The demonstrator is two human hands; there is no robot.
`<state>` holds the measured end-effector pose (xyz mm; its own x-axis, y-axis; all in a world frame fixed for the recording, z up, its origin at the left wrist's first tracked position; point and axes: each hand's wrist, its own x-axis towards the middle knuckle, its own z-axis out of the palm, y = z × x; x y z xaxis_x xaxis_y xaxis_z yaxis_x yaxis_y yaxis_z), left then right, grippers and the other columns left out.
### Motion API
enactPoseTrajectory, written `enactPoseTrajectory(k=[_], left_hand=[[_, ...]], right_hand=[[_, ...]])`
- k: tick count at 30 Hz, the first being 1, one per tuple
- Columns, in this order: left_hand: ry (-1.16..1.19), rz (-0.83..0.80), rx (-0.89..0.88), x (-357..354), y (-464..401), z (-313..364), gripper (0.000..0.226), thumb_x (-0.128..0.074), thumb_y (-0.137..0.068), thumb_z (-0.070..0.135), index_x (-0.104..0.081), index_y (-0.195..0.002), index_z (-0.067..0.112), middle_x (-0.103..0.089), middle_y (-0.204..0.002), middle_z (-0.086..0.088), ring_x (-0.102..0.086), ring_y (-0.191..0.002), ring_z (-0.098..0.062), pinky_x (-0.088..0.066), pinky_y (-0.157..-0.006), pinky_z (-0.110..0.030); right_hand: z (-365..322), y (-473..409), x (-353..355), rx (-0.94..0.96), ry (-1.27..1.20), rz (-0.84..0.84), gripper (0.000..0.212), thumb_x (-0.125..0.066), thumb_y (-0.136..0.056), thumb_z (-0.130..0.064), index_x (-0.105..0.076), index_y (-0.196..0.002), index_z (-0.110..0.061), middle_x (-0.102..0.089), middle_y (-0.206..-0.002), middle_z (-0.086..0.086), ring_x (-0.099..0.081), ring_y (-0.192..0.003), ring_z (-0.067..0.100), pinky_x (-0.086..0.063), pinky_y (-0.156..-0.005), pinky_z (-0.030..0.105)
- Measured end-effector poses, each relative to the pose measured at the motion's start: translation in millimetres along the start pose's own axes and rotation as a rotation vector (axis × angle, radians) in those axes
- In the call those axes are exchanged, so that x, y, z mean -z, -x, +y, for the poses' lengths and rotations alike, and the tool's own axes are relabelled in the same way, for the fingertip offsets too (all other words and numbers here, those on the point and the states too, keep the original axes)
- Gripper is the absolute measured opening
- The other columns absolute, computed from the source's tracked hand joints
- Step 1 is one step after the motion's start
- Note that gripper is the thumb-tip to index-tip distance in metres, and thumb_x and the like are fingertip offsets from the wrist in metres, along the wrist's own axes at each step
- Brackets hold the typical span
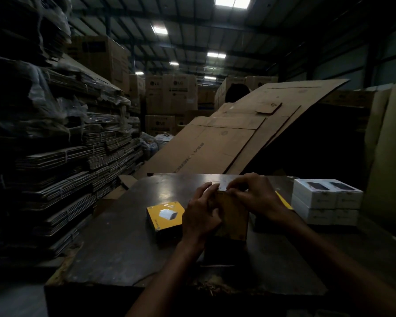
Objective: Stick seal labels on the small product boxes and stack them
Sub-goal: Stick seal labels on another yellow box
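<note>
Both hands are gripping an upright yellow box (234, 216) on the bench (114, 243). The left hand (200, 216) is holding its side, and the right hand (254, 197) fingers are pinching its top edge. A second yellow box (165, 217) is lying at nine o'clock.

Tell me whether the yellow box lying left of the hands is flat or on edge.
Flat: the yellow box rests on the table, printed face up.
</note>
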<state>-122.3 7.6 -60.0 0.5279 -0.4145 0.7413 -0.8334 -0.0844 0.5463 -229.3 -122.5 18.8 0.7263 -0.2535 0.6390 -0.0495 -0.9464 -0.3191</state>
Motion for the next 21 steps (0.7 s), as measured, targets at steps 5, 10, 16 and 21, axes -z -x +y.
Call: enactPoseTrajectory(k=[5, 10, 16, 21], left_hand=[[-0.003, 0.006, -0.001, -1, -1, -1, 0.072, -0.053, -0.069, 0.017, -0.055, -0.140, 0.031, -0.050, -0.142, 0.014, -0.055, -0.123, -0.013, -0.056, -0.095, -0.032], [-0.005, 0.001, -0.005, 0, -1, -2, 0.072, -0.054, -0.070, 0.016, -0.055, -0.139, 0.033, -0.050, -0.142, 0.015, -0.055, -0.123, -0.013, -0.055, -0.096, -0.032], [-0.006, -0.003, -0.008, 0, -1, -3, 0.071, -0.055, -0.071, 0.016, -0.055, -0.139, 0.035, -0.049, -0.142, 0.017, -0.056, -0.122, -0.014, -0.056, -0.094, -0.033], [0.001, -0.005, -0.005, 0, -2, -4, 0.070, -0.059, -0.072, 0.013, -0.055, -0.138, 0.035, -0.049, -0.142, 0.017, -0.055, -0.123, -0.012, -0.055, -0.096, -0.030]], right_hand=[[5, 5, -9, 0.053, -0.016, 0.105, 0.010, -0.075, -0.084, -0.016, -0.080, -0.091, -0.021, -0.068, -0.086, 0.001, -0.064, -0.077, 0.015, -0.055, -0.069, 0.036], [13, 12, -18, 0.153, 0.012, 0.195, 0.008, -0.077, -0.083, -0.015, -0.080, -0.088, -0.021, -0.065, -0.083, 0.000, -0.058, -0.073, 0.010, -0.043, -0.063, 0.021], [18, 16, -21, 0.142, -0.135, 0.222, 0.010, -0.077, -0.084, -0.012, -0.080, -0.092, -0.018, -0.065, -0.084, 0.001, -0.060, -0.076, 0.009, -0.048, -0.065, 0.023], [24, 12, -16, 0.142, -0.228, 0.130, 0.017, -0.075, -0.086, -0.007, -0.079, -0.096, -0.020, -0.062, -0.088, -0.010, -0.059, -0.086, -0.002, -0.045, -0.066, 0.010]])
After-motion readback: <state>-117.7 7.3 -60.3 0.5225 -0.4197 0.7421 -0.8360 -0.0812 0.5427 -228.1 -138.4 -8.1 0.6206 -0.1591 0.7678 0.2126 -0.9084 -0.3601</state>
